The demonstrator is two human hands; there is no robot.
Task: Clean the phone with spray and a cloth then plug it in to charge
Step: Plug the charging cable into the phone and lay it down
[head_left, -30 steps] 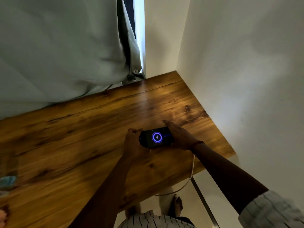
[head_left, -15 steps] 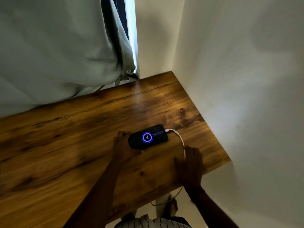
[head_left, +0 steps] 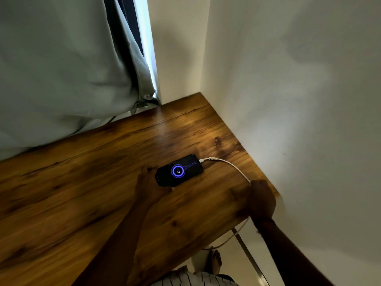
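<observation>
In the upper left of the frame hangs a big pale green cloth curtain (head_left: pixel 61 65). Below it a brown wooden table (head_left: pixel 72 193) fills the left and middle of the frame.

Near the middle, the left hand (head_left: pixel 149 183) lies on the table. Its fingers are curled loosely round the near end of the flat black phone (head_left: pixel 179 170), touching it. It does not look like a hard squeeze.

The phone lies flat on the table, just right of the middle of the frame. Its screen faces up and shows a glowing blue ring, so it looks like it is charging.

A thin white charging cable (head_left: pixel 231 165) is plugged into the phone's far end. It bends to the right and goes down under the right hand (head_left: pixel 261 200).

The right hand rests on the table edge, at the lower right. It is half closed over the cable. I cannot tell if it is gripping it.

The phone looks light, stiff and smooth. It could slip, and the glass could crack. It is best held by its two long sides. The cable is soft and bendy. It is best held by the hard plug, not the cord.

On the right is a plain white wall (head_left: pixel 299 100).
</observation>
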